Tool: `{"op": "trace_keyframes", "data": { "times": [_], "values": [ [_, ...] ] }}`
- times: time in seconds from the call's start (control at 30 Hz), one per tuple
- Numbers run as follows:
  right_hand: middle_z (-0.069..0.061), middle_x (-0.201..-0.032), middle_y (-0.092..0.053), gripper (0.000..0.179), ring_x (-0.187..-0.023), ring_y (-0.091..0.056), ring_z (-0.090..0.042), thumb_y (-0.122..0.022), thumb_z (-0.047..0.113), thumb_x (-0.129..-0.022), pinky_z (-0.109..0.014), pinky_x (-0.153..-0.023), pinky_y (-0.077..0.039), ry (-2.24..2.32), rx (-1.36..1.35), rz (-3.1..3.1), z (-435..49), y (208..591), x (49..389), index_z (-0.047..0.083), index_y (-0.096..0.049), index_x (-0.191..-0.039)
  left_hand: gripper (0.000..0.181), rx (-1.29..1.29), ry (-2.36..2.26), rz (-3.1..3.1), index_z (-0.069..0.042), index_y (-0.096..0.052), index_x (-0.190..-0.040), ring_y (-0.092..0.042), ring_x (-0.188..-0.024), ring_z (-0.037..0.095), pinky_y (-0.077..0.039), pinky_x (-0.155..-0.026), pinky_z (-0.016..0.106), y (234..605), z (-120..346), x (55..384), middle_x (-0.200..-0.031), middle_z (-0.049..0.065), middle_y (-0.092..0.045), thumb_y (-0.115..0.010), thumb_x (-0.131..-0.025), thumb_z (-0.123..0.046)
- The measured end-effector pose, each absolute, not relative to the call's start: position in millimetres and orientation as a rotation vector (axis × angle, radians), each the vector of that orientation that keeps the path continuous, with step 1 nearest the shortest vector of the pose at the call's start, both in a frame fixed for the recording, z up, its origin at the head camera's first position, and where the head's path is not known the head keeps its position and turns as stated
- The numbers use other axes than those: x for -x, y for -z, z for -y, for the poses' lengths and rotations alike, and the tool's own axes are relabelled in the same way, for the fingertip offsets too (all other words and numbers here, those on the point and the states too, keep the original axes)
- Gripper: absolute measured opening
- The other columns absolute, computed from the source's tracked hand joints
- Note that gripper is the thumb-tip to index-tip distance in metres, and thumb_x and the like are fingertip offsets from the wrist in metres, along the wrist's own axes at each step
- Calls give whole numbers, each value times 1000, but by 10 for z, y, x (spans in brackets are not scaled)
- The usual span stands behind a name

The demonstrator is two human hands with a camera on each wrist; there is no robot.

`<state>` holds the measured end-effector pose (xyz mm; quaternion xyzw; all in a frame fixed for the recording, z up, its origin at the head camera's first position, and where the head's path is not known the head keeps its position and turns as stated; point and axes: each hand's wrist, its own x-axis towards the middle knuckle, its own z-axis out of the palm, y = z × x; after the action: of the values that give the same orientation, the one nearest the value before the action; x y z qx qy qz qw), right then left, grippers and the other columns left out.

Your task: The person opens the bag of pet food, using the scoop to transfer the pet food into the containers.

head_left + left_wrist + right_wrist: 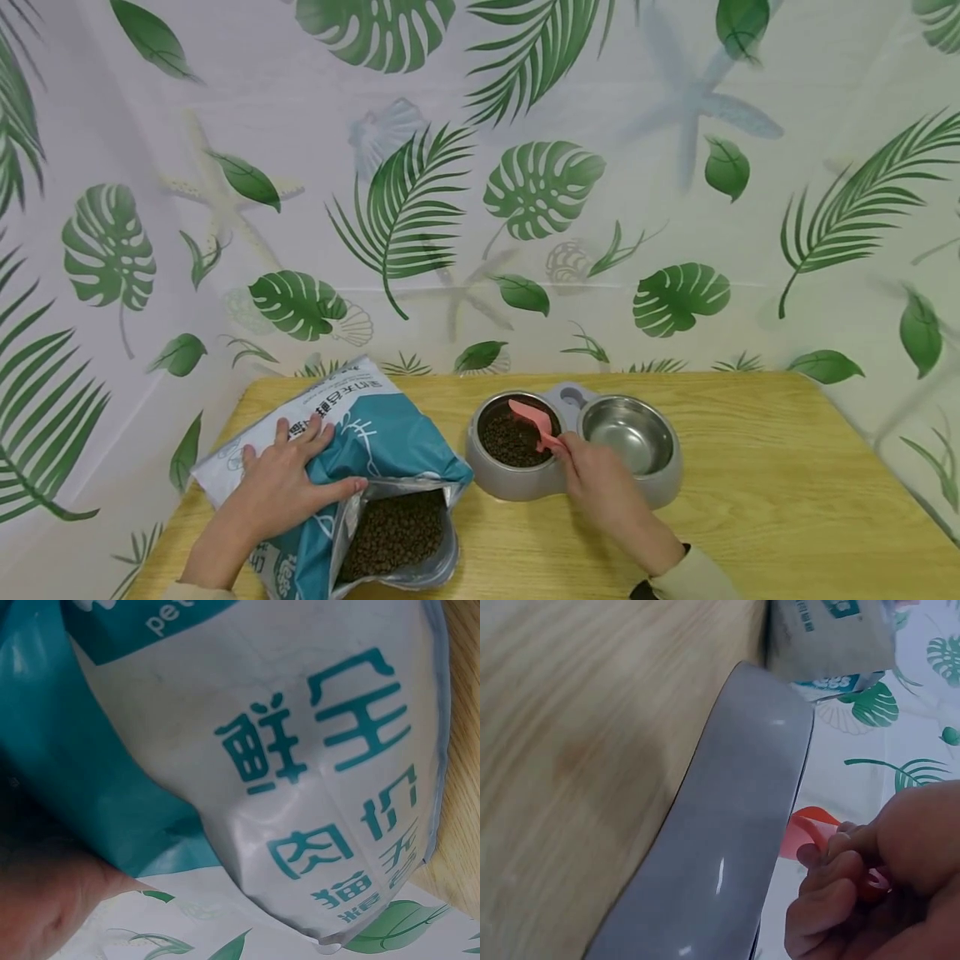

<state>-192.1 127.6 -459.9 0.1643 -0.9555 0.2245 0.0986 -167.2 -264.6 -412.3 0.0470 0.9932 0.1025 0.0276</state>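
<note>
My right hand (603, 487) grips the handle of a pink scoop (531, 414), whose head is over the left bowl of a grey double pet bowl (517, 483). Brown kibble (510, 442) lies in that bowl; the right steel bowl (630, 433) shows bare metal. In the right wrist view, curled fingers (825, 900) wrap the scoop's handle beside the grey bowl wall (727, 795). Spread fingers of my left hand (281, 483) rest on a teal and white pet food bag (390, 433), which lies on its side. Its mouth gapes toward me, with kibble (397, 533) inside.
The wooden table (787, 483) extends to the right of the bowls. A white cloth with a leaf print (540, 192) hangs behind and at the left of the table. The bag stands close to the left bowl.
</note>
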Motion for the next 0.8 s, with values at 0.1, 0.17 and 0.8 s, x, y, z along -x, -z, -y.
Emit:
{"op": "trace_keyframes", "data": {
  "times": [0.1,0.17,0.8],
  "values": [
    [0,-62,-49,12,-51,-45,-12,-63,15,-102,-25,-44,-34,-452,-488,2768,-1296,4614,1915,7,-61,-93,107,-144,-315,-3065,-8,-49,-153,-25,-144,66,-21,-95,93,4120,2652,1670,-160,23,-42,-59,-80,-85],
    [-3,-65,-53,10,-50,-48,-14,-67,15,-99,-28,-41,-36,-310,-494,2720,-1328,4623,1904,8,-61,-97,107,-144,-314,-3066,-8,-49,-153,-25,-144,66,-21,-95,93,4113,2650,1671,-160,23,-42,-59,-80,-84],
    [3,-92,-71,25,-70,-62,-6,-37,26,-113,-20,-58,-49,-2906,-402,2200,-1523,4360,1727,5,-49,-118,106,-143,-316,-3073,-7,-50,-153,-26,-144,66,-22,-96,92,4117,2634,1661,-159,23,-42,-60,-80,-84]
  ]
}}
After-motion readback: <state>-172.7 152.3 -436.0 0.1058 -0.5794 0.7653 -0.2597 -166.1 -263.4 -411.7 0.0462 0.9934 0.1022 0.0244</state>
